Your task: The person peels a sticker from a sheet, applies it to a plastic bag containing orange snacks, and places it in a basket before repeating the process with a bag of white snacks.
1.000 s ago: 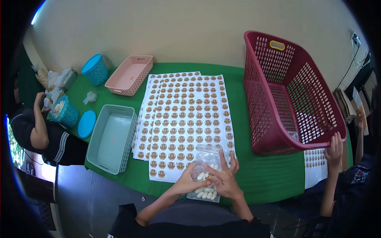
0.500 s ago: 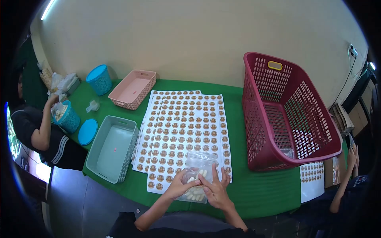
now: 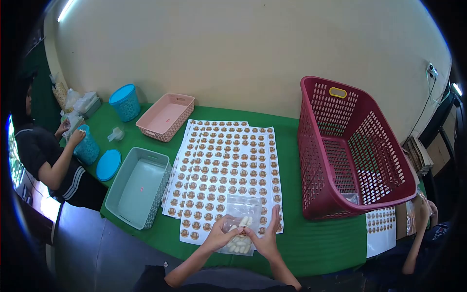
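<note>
My left hand and right hand each kept a closed grip on a clear plastic bag of pale oblong pieces, lying on the round-sticker sheets, its sticker seemingly not yet smoothed down.

Small hand-packing workroom, likely a home-run snack business. Evidence: long table under a green cloth against a plain cream wall; printed sheets of round label stickers laid out flat; a large red perforated basket; grey and pink sorting trays; lidded blue tubs; seated co-workers at both table ends.
</note>
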The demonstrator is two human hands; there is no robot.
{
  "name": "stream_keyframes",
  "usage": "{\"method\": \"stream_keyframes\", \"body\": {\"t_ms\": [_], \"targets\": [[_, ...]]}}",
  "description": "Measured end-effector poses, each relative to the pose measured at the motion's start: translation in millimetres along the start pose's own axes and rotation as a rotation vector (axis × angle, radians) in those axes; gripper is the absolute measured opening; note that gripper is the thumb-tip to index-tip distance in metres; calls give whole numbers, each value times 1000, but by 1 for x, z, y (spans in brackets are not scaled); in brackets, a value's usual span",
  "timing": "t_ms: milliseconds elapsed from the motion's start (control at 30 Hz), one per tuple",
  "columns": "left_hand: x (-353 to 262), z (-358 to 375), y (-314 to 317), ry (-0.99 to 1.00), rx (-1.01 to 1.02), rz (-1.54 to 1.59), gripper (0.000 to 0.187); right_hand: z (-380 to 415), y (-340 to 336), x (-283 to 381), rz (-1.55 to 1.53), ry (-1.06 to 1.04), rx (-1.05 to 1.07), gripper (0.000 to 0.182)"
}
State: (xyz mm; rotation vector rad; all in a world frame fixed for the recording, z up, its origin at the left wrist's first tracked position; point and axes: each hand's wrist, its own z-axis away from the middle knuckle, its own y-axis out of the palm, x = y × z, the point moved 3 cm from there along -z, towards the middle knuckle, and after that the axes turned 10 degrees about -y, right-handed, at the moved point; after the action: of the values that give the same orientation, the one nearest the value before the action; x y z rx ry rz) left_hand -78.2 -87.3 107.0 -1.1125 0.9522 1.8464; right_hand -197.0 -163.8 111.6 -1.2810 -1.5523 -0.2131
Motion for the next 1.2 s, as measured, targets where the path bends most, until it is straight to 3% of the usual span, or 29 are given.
{"method": "stream_keyframes", "body": {"t_ms": [33, 67, 133, 233, 467, 533, 567, 633, 767, 967, 1033, 1200], "targets": [[1, -1, -1, 4, 9, 24, 23, 2, -1, -4, -218, 129, -133, 54], [2, -1, -1, 6, 13, 25, 23, 1, -4, -7, -215, 128, -134, 54], [8, -2, -1, 2, 50, -40, 20, 5, 3, -17, -826, 412, 207, 45], [16, -5, -1, 33, -96, -125, 20, 11, 12, -22, -748, 420, 239, 31], [0, 1, 11, 78, -180, -28, 24, 3, 7, -7, -684, 384, 313, 25], [-11, 4, 8, 295, -442, -44, 27, 5, 5, -7, -771, 392, 270, 27], [-10, 2, 2, 291, -444, -45, 27, 7, 6, -7, -773, 396, 271, 27], [4, -7, -7, 22, -108, 110, 26, 11, 8, -6, -735, 402, 317, 30], [-1, -5, -3, 72, -112, 79, 22, 15, 13, -10, -659, 376, 410, 33], [6, -3, 2, 93, -167, -163, 22, 17, 12, -20, -711, 348, 256, 22], [13, -4, 3, 74, -115, -175, 22, 12, 10, -18, -878, 387, 107, 17], [2, 6, 7, 38, -60, -296, 22, 14, 4, -19, -779, 356, 123, 13]]}}
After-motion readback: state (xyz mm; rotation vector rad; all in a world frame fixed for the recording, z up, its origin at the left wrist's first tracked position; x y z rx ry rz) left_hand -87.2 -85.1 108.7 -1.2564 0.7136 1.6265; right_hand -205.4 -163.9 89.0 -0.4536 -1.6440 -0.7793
